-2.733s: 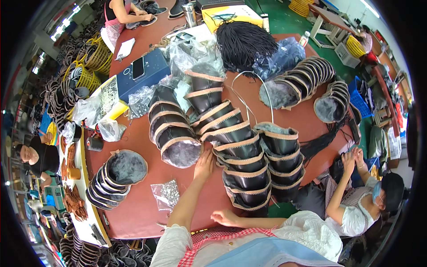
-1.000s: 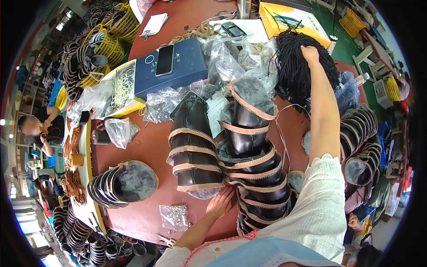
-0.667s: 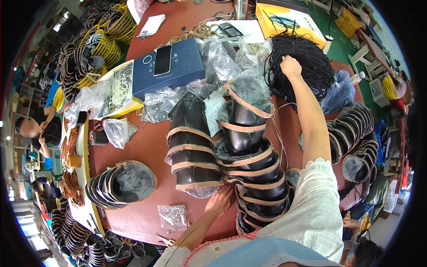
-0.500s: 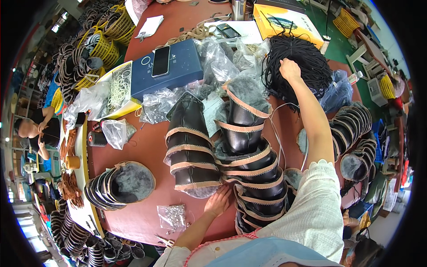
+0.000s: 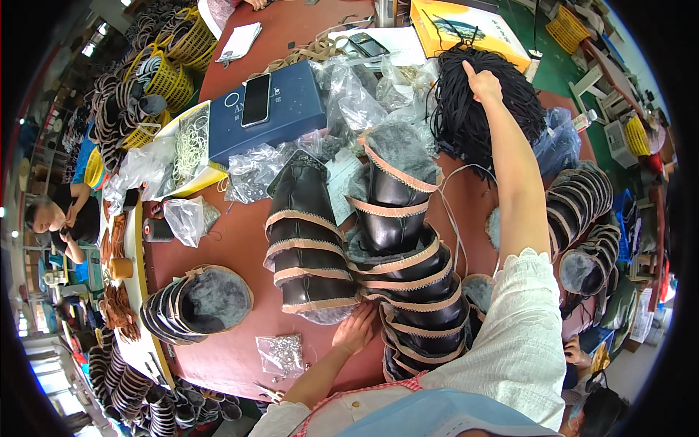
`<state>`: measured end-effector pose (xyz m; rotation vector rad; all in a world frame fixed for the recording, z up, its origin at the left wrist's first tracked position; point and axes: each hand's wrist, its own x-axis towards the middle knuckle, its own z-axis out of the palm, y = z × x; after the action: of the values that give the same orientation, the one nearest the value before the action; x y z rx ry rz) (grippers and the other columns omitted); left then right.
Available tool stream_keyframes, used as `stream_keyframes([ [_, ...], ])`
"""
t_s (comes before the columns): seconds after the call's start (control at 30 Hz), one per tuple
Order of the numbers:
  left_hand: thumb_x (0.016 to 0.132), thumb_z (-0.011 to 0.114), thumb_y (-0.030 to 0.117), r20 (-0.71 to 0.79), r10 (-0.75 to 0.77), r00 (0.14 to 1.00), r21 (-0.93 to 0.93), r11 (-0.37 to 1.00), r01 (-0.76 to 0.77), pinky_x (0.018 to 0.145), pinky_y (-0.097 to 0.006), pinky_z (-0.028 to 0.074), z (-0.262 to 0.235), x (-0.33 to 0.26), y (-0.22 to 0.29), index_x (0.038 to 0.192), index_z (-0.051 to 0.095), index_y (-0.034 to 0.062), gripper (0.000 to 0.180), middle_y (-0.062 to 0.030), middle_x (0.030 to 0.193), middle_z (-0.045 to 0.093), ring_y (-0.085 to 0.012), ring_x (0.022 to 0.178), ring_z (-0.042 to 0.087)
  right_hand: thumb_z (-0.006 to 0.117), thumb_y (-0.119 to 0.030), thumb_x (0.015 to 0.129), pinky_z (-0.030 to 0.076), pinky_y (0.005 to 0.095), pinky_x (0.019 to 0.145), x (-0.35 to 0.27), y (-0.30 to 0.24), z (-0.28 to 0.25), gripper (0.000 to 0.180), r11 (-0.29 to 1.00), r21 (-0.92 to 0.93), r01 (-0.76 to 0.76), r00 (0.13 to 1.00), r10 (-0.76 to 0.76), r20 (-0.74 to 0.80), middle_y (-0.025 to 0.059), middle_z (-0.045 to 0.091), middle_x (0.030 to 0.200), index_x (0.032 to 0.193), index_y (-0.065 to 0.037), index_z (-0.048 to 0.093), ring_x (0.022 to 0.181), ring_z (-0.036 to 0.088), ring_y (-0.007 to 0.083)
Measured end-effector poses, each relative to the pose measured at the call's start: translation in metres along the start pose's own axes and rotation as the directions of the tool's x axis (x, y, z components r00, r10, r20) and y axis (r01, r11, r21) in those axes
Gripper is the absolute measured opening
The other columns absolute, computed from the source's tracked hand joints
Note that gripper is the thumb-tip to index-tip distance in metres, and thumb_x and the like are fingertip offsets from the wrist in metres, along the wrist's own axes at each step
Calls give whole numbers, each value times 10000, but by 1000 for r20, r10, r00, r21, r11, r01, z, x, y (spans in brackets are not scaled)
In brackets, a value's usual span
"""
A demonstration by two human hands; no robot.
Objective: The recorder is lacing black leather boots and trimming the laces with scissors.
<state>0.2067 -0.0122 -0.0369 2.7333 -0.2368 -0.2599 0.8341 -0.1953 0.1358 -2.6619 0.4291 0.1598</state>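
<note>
My right hand (image 5: 482,81) reaches far across the red-brown table (image 5: 240,357) and pinches into a big bundle of black cords (image 5: 466,124). My left hand (image 5: 354,329) rests near the table's front edge, fingers spread against the bottom of a stack of black fur-lined boot uppers with tan trim (image 5: 309,247). A second, longer stack of such uppers (image 5: 408,277) lies just to its right, under my right arm.
A blue box (image 5: 287,116) with a phone (image 5: 256,98) on it lies at the back, a yellow box (image 5: 466,29) beyond. Clear bags (image 5: 349,95), a small bag of metal parts (image 5: 280,355), another upper stack (image 5: 196,306) at left, more stacks (image 5: 590,218) at right. People sit at both sides.
My right hand has shifted a little farther back on the black cord bundle. My left hand stays at the foot of the boot upper stack.
</note>
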Motion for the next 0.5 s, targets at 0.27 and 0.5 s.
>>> stream_keyframes([
  [0.27, 814, 565, 221, -61, 9, 998, -46, 999, -12, 1074, -366, 340, -5, 2, 1, 1338, 460, 86, 550, -85, 1400, 423, -240, 1313, 379, 520, -359, 869, 455, 415, 954, 10, 15, 6, 438, 997, -35, 63, 997, -64, -38, 169, 599, 1234, 1176, -68, 634, 1160, 563, 324],
  [0.5, 865, 519, 266, -49, 23, 999, -13, 1000, -23, 1095, -339, 302, 1, 2, 1, 1354, 457, 87, 525, -62, 1438, 393, -211, 1356, 325, 545, -278, 949, 532, 330, 744, 21, 34, 15, 335, 572, 820, 19, 998, 38, -50, 142, 676, 976, 998, 35, 654, 816, 677, 227],
])
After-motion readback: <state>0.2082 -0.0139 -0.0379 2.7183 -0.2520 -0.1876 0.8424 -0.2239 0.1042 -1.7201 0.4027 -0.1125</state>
